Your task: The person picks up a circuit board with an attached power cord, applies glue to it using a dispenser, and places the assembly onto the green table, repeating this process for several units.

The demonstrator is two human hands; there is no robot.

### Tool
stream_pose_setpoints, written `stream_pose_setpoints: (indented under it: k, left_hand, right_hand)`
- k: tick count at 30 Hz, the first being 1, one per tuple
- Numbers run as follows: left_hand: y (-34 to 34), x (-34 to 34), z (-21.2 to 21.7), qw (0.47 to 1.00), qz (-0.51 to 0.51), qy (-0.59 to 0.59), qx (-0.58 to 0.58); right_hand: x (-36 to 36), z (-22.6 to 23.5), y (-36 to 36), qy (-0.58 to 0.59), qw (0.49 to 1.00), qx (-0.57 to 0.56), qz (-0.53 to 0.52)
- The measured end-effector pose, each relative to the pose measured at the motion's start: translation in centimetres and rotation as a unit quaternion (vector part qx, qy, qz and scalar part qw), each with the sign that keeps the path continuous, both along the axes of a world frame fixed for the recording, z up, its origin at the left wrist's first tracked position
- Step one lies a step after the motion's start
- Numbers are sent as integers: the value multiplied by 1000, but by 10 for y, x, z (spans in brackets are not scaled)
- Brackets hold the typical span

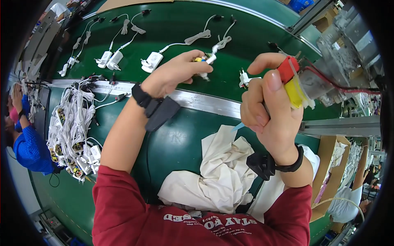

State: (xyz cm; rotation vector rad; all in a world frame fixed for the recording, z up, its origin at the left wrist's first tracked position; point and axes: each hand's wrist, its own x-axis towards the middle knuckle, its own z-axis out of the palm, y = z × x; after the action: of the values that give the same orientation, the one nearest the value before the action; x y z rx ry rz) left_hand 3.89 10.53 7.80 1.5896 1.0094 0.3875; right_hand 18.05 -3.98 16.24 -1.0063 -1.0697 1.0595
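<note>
A small white adapter part [204, 60] with a yellow inner piece sits pinched in the worker's left hand [174, 74] above the green desk [176, 139]. The right hand [266, 102] is closed around a red-and-yellow tool handle [290, 80]. Three white chargers [123, 60] with coiled cords lie beyond on the belt; a heap of corded units [74, 131] sits left, a crumpled cloth [217, 172] nearest the body.
</note>
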Motion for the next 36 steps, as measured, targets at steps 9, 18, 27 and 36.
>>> stream_pose_setpoints:
  k: [9, 18, 27, 36]
  left_hand:
    - [-92, 0, -28, 947, 57, -221, -225]
    - [-100, -6, -41, 869, -48, -313, -380]
    - [-99, -4, -71, 840, -117, -376, -373]
    - [-93, 0, -79, 834, -128, -393, -365]
  right_hand:
    - [6, -9, 19, -16, 998, 13, -58]
    - [6, -20, 32, -33, 998, 23, -48]
    - [2, -46, 45, -53, 998, 36, -26]
    - [6, -55, 47, -36, 999, 16, -22]
